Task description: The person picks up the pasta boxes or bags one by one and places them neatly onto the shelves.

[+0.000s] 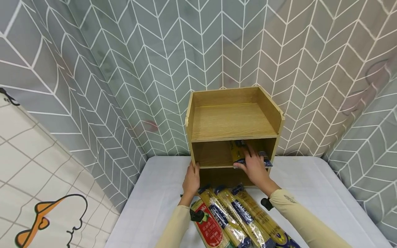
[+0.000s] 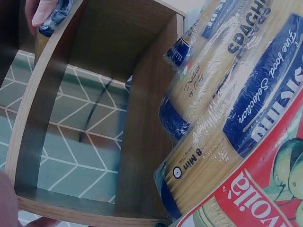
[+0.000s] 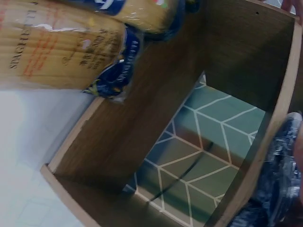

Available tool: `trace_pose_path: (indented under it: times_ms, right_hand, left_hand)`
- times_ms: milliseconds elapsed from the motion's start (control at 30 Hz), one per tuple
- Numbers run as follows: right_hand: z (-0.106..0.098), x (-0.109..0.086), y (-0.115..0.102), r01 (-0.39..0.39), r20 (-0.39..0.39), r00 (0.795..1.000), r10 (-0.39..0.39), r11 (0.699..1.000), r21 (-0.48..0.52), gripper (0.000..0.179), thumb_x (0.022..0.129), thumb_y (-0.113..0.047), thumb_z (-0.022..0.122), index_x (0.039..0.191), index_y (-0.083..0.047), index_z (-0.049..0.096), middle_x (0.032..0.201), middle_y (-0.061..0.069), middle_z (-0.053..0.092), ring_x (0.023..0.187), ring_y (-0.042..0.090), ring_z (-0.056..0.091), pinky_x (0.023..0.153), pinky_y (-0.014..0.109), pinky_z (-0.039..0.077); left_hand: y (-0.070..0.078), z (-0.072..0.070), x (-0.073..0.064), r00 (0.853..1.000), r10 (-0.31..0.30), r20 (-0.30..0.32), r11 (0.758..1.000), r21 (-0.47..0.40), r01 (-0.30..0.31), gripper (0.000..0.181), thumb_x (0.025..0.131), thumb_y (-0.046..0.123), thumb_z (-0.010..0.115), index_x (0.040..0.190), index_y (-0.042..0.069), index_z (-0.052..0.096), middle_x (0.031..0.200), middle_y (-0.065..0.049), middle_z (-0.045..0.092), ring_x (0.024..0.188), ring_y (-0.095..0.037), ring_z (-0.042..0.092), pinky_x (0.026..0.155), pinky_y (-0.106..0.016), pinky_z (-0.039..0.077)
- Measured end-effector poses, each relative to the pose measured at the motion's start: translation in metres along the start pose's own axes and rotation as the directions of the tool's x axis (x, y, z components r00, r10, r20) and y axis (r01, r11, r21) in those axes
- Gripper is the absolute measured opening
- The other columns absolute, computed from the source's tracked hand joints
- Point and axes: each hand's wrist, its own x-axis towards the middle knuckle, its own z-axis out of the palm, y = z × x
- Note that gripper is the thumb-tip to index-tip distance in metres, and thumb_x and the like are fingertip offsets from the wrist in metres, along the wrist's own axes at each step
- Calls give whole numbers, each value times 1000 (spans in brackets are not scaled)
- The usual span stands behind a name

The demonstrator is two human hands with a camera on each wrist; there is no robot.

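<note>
A small wooden shelf point(image 1: 232, 119) stands on the table. My left hand point(image 1: 191, 179) grips the front edge of its left side panel, thumb in front. My right hand point(image 1: 255, 168) reaches into the middle compartment, fingers extended over clear-wrapped spaghetti packs point(image 1: 237, 151) with dark blue ends; its thumb lies at their left. How many packs are under that hand cannot be told. In the right wrist view a blue pack end point(image 3: 272, 177) juts past the board edge. A red-labelled pasta pack point(image 1: 211, 224) lies below my left hand.
Beside the red pack lie blue-labelled spaghetti packs point(image 1: 245, 215) and a yellow pack point(image 1: 263, 218), their far ends near the bottom compartment point(image 1: 217, 177). White cloth covers the table point(image 1: 149, 206). A grey chevron curtain point(image 1: 155, 69) hangs behind.
</note>
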Motion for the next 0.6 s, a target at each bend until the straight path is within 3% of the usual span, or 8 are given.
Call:
trace_pose_path:
  times_ms: [133, 300, 367, 467, 567, 600]
  right_hand:
    - [-1, -1, -2, -36, 35, 999, 37, 998, -47, 80, 85, -44, 79, 143, 5, 53, 145, 32, 53, 127, 52, 57, 93, 70, 46]
    - [-7, -11, 1, -18, 116, 993, 10, 998, 65, 69, 93, -33, 75, 145, 5, 51, 150, 33, 48, 137, 54, 46, 103, 75, 39]
    - [-9, -19, 4, 33, 114, 992, -49, 991, 132, 60, 95, -26, 73, 144, 3, 53, 153, 30, 46, 140, 53, 43, 107, 75, 36]
    - [-9, -36, 11, 180, 47, 980, -192, 966, 184, 46, 94, -12, 72, 138, -3, 61, 152, 25, 49, 140, 50, 43, 108, 73, 37]
    - [-7, -52, 18, 336, -41, 942, -334, 923, 190, 45, 87, 2, 71, 131, -10, 67, 151, 21, 52, 141, 46, 42, 106, 67, 39]
    - [-7, -57, 19, 379, -70, 925, -372, 905, 192, 47, 84, 5, 71, 128, -13, 69, 149, 20, 54, 141, 45, 42, 113, 61, 37]
  left_hand:
    - [-2, 1, -1, 1000, 5, 5, 1000, -3, -5, 56, 113, 42, 31, 160, 12, 36, 143, -21, 58, 127, -45, 61, 95, -67, 51]
    - [-3, 1, 0, 1000, 17, 11, 999, -32, -16, 57, 113, 42, 31, 160, 10, 35, 144, -23, 56, 131, -46, 58, 103, -66, 48]
    - [-3, 1, 0, 1000, 21, 15, 999, -43, -20, 58, 113, 41, 31, 160, 9, 34, 144, -25, 56, 131, -47, 57, 104, -67, 47]
    - [-2, 1, -1, 1000, 15, 17, 999, -50, -15, 58, 112, 41, 32, 160, 8, 34, 143, -25, 56, 131, -48, 57, 103, -67, 46]
    - [-2, 1, -3, 1000, 2, 8, 999, -36, -2, 58, 112, 42, 32, 160, 9, 35, 143, -24, 57, 128, -49, 58, 100, -68, 48]
    - [-2, 1, -3, 1000, -4, 7, 999, -34, 5, 58, 112, 42, 32, 160, 10, 35, 144, -23, 57, 128, -48, 59, 100, -68, 48]
